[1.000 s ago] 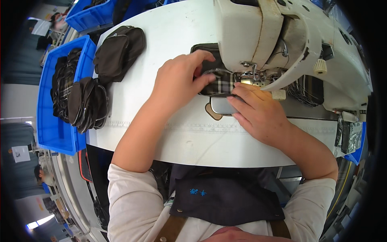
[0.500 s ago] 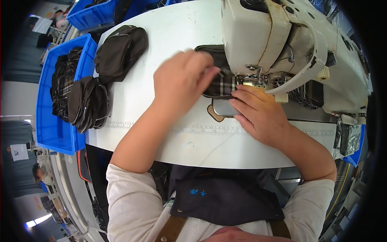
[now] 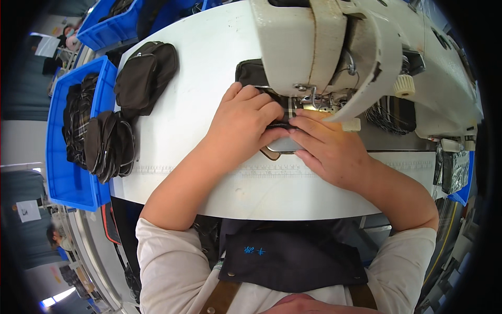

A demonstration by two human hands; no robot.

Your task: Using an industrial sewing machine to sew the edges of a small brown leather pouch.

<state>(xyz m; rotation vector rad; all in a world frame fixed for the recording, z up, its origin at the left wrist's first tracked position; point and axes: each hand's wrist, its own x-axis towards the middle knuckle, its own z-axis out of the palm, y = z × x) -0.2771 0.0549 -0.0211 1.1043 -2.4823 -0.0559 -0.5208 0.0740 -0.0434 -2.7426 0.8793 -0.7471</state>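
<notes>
A dark brown pouch (image 3: 253, 72) with a plaid panel (image 3: 286, 106) and an open zipper lies under the head of a white sewing machine (image 3: 293, 47). My left hand (image 3: 243, 123) is closed on the pouch's left side, fingers bent over the cloth and thumb along the zipper edge. On the right, my right hand (image 3: 332, 149) lies with fingers stretched over the panel's near edge, close to the presser foot (image 3: 312, 100). Its fingertips nearly meet the left thumb. Both hands hide part of the pouch, and the needle point cannot be made out.
Several finished-looking brown pouches (image 3: 146, 78) lie at the left of the white table (image 3: 209, 57). A blue bin (image 3: 107, 78) there holds plaid pieces, with more pouches (image 3: 109, 144) over its edge. Dark cloth (image 3: 400, 115) sits right of the machine; a printed ruler strip (image 3: 251, 171) crosses the table.
My left hand has come down from above the pouch onto its left side and zipper edge. My right hand stays on the cloth. The whole view has shifted slightly.
</notes>
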